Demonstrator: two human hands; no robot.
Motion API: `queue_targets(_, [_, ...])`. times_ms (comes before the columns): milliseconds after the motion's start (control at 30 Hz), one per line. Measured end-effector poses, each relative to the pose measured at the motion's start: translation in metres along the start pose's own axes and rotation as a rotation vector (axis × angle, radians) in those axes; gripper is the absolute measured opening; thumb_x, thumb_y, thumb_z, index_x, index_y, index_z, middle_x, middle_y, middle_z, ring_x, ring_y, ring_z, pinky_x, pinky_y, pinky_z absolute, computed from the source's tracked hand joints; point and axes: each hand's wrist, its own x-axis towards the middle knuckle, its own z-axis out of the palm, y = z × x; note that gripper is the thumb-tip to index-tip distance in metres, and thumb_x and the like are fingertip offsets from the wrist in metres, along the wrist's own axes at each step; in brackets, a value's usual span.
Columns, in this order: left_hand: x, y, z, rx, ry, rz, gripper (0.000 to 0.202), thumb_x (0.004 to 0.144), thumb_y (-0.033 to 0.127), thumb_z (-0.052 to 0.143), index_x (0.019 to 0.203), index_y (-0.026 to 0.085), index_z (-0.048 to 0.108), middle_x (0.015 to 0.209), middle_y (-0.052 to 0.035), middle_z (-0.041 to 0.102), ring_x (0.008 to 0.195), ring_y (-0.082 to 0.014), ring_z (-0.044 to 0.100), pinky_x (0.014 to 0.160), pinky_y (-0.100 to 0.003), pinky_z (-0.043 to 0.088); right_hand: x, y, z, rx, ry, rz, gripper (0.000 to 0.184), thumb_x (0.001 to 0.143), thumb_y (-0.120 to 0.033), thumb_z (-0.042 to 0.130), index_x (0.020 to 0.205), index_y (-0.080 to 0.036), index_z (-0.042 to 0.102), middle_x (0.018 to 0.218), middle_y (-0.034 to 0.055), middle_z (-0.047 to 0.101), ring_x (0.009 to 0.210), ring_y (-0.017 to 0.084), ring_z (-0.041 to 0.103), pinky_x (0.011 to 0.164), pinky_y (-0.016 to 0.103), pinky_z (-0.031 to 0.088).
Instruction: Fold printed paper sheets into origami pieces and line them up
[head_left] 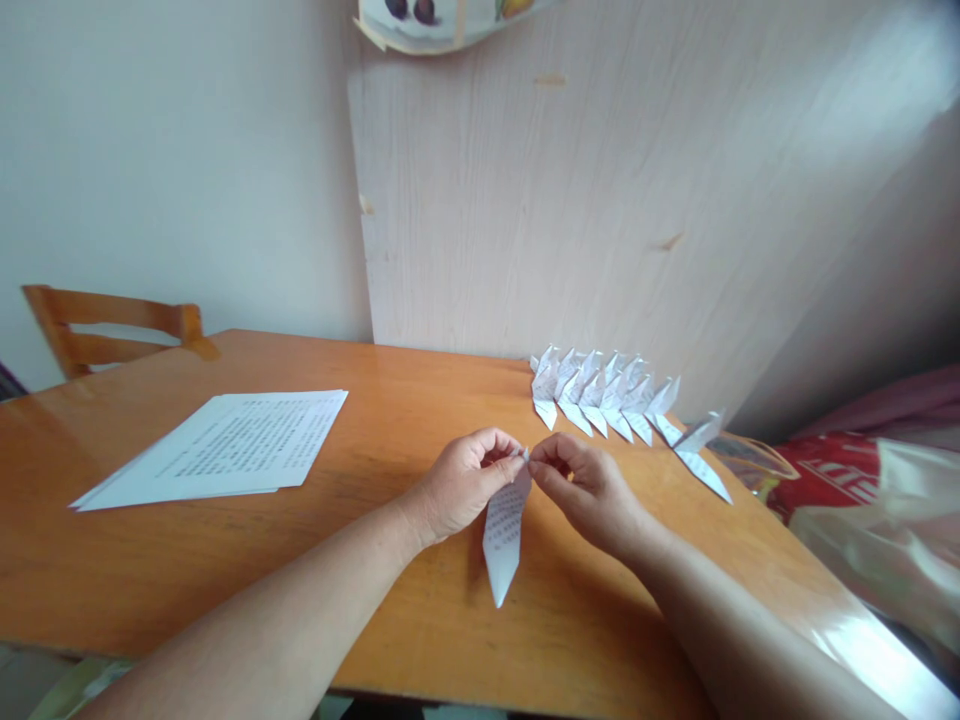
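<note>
Over the middle of the wooden table, a folded strip of printed paper (504,530) hangs with its pointed end down toward me. My left hand (472,480) pinches its upper end between thumb and fingers. From the other side, my right hand (585,480) pinches the same upper end, its fingertips almost touching those of the left. The fold between the fingertips is mostly hidden. Beyond my right hand stand several folded paper pieces (592,395) in close rows, with pointed tips. One more folded paper piece (701,450) sits apart at their right.
A stack of printed sheets (247,440) lies on the table (360,570) at left. A wooden chair (127,310) stands behind the far left edge. Red and white bags (832,480) crowd the right edge. The wall (465,220) borders the table's back.
</note>
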Motion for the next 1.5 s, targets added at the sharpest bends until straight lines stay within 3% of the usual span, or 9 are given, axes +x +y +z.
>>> queue_targets(100, [0.0,0.0,0.001,-0.051,-0.006,-0.032,0.023,0.086,0.036,0.066,0.088,0.014,0.061,0.079,0.0006,0.058,0.073,-0.0115,0.053,0.069,-0.025,0.043,0.0,0.0,-0.003,-0.007,0.046,-0.071,0.006,0.089,-0.023,0.058,0.089,-0.019,0.063,0.075,0.001,0.062,0.068,0.014,0.056,0.059,0.026,0.044])
queue_targets(233, [-0.001,0.004,0.003,-0.073,-0.027,-0.079,0.027,0.085,0.04,0.067,0.084,0.014,0.06,0.072,0.0023,0.055,0.065,-0.0102,0.05,0.062,-0.024,0.04,-0.001,-0.002,-0.009,-0.133,0.125,-0.234,0.017,0.088,-0.02,0.06,0.104,-0.02,0.065,0.087,0.0036,0.063,0.076,0.015,0.06,0.067,0.029,0.049])
queue_targets(500, [-0.003,0.004,0.002,-0.042,-0.057,-0.101,0.031,0.085,0.044,0.067,0.085,0.014,0.064,0.07,0.0018,0.056,0.062,-0.0094,0.048,0.06,-0.024,0.039,-0.001,-0.007,-0.02,-0.337,0.08,-0.399,0.017,0.091,-0.017,0.057,0.104,-0.022,0.067,0.095,0.0062,0.065,0.084,0.018,0.063,0.071,0.032,0.051])
queue_targets(767, [-0.003,0.004,0.001,-0.065,-0.091,-0.14,0.036,0.084,0.049,0.068,0.087,0.013,0.065,0.072,0.0009,0.057,0.062,-0.0098,0.05,0.059,-0.024,0.038,-0.002,-0.01,-0.021,-0.419,0.041,-0.415,0.016,0.09,-0.017,0.057,0.102,-0.023,0.067,0.097,0.0076,0.067,0.086,0.02,0.064,0.075,0.035,0.052])
queue_targets(1500, [-0.004,0.005,0.004,-0.109,0.008,-0.148,0.034,0.079,0.046,0.073,0.085,0.012,0.067,0.067,0.0001,0.061,0.057,-0.01,0.051,0.057,-0.024,0.041,-0.005,-0.007,-0.011,-0.495,0.096,-0.403,0.011,0.092,-0.02,0.055,0.09,-0.021,0.065,0.085,0.0071,0.065,0.079,0.02,0.061,0.071,0.034,0.049])
